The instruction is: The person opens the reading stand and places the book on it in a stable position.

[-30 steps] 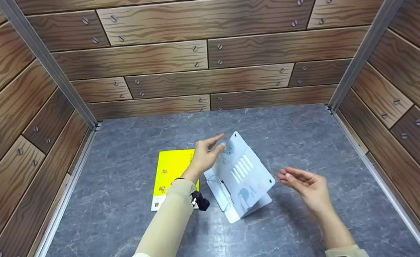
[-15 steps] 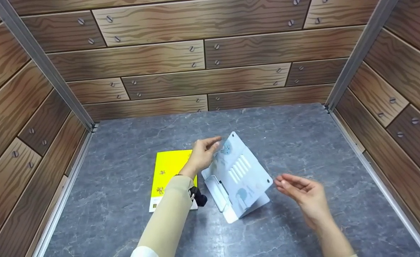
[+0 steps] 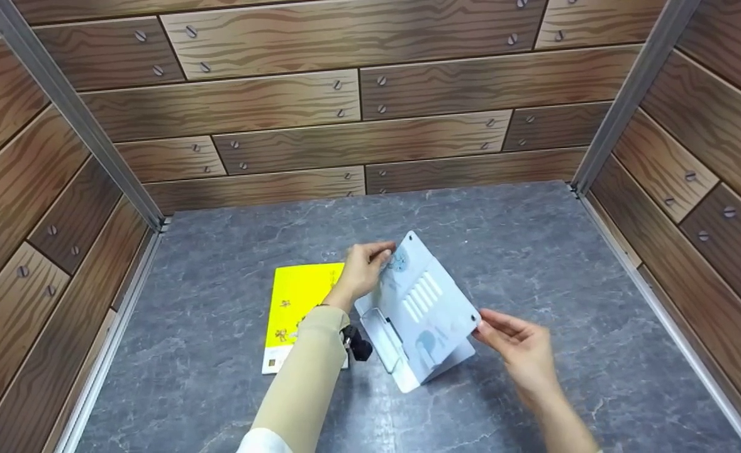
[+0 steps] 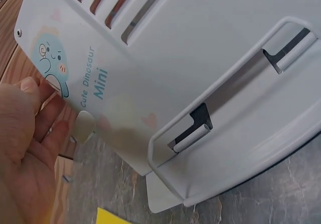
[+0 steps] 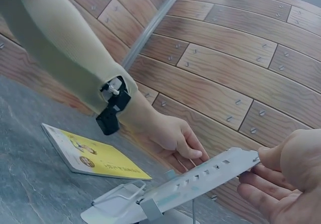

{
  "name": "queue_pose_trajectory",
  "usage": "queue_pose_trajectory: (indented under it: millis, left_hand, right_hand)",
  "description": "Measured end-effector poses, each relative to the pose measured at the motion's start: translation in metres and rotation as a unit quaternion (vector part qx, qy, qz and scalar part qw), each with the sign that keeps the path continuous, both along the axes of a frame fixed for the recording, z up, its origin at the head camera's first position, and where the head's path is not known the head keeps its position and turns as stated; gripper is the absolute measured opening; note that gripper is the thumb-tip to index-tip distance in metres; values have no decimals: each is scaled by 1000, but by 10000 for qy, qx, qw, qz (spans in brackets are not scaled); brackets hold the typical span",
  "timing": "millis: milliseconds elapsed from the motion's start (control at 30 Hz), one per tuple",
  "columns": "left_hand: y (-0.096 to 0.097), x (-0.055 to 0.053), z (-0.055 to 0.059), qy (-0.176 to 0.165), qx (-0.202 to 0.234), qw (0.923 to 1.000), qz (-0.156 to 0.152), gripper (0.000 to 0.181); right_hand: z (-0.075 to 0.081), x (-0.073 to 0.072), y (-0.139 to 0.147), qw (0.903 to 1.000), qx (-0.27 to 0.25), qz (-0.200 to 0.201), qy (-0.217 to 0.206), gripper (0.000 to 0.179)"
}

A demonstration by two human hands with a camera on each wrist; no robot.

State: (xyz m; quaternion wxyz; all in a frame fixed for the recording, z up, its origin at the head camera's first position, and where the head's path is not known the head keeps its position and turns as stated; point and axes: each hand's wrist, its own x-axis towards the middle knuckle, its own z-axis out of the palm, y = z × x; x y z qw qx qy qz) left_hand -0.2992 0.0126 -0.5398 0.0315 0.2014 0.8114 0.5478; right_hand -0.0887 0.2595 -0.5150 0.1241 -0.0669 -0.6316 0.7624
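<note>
A pale blue-white book stand [image 3: 430,296] with slots, a wire page holder and a "Cute Dinosaur Mini" print [image 4: 93,78] stands tilted on the grey surface. At its upper left edge, my left hand [image 3: 361,270] pinches the panel between thumb and fingers. My right hand [image 3: 521,346] pinches the right corner of the panel; in the right wrist view its thumb [image 5: 271,158] lies over the corner and the fingers are beneath. The stand's lower front lip [image 4: 241,169] carries the wire holder [image 4: 215,91]. Part of the rear support is hidden behind the panel.
A yellow book [image 3: 304,296] with a white lower band lies flat left of the stand, partly covered by the left forearm. Wood-patterned walls [image 3: 282,145] enclose the grey marbled surface [image 3: 207,314]. A black wrist camera [image 3: 358,345] sits on the left wrist.
My right hand has moved left from beside the stand and now pinches its right corner. My left hand stays near the upper left edge. The stand has hardly moved.
</note>
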Motion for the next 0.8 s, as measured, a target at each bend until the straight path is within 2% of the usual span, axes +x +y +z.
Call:
queue_pose_trajectory:
  millis: [233,400,633,800]
  left_hand:
    - [5,-4,-3,-58,-90,9999,61,28]
    - [7,-5,-5,-27,-94,9999,109,26]
    - [8,-2,-3,-286,29,9994,205,26]
    - [8,-2,-4,-240,72,9994,254,25]
  right_hand:
    - [1,1,-5,9996,215,-91,135,28]
    - [0,0,-7,9994,177,-158,234,26]
    - [0,-1,-9,9988,227,-260,350,23]
    - [0,-2,-10,9986,228,-314,350,23]
